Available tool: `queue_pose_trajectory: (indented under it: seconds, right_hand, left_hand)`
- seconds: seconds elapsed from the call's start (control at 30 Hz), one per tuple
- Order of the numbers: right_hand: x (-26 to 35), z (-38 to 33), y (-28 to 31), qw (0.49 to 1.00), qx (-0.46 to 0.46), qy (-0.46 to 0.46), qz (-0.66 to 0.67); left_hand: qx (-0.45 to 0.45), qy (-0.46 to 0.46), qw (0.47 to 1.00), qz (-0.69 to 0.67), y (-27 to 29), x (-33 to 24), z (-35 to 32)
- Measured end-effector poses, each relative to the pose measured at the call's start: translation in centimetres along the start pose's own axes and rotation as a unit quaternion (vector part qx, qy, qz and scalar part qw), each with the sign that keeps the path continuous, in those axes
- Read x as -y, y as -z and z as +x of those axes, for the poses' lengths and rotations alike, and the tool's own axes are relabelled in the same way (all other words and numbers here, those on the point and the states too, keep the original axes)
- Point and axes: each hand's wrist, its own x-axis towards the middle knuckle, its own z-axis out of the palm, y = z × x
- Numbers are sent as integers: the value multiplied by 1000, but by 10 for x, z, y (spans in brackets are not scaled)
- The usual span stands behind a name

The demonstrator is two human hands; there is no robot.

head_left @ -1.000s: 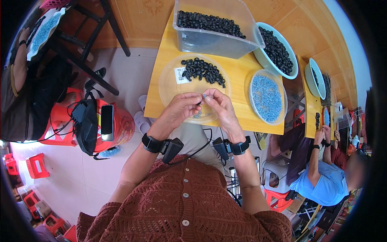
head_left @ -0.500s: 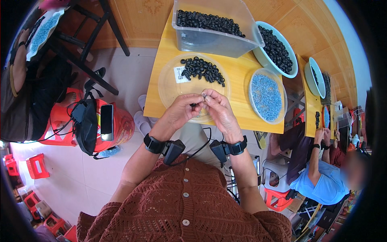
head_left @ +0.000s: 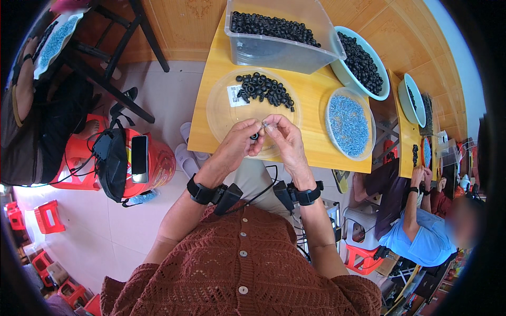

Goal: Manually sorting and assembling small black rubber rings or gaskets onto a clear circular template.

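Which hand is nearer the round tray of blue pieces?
Right. The right hand is left of the round tray, not touching it; the left hand is farther left.

1. Tabletop (head_left: pixel 314 108): storage bin (head_left: pixel 284 59) at rear, ring pieces (head_left: pixel 274 29) inside.
2. Basin (head_left: pixel 387 89): right of storage bin.
3. Tray (head_left: pixel 223 116): before storage bin, ring pieces on it.
4. Dish (head_left: pixel 372 134): right of tray, containing bead-like pieces (head_left: pixel 348 126).

Patterned wood-toned wall panels (head_left: pixel 179 26), pale tiled floor (head_left: pixel 142 226), yellow wooden table (head_left: pixel 311 105), dark-legged furniture (head_left: pixel 150 36), red plastic stools (head_left: pixel 42 221) at left.
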Motion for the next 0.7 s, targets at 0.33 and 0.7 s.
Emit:
queue_pose_trajectory:
  seconds: [0.33, 0.7]
  right_hand:
    - [4, -4, -1, 998, 16, -26, 59]
    - [-6, -7, 0, 997, -74, 12, 18]
  left_hand:
    - [28, 64, 993, -93, -3, -4, -6]
    - [-82, -37, 990, 110, -8, -2, -4]
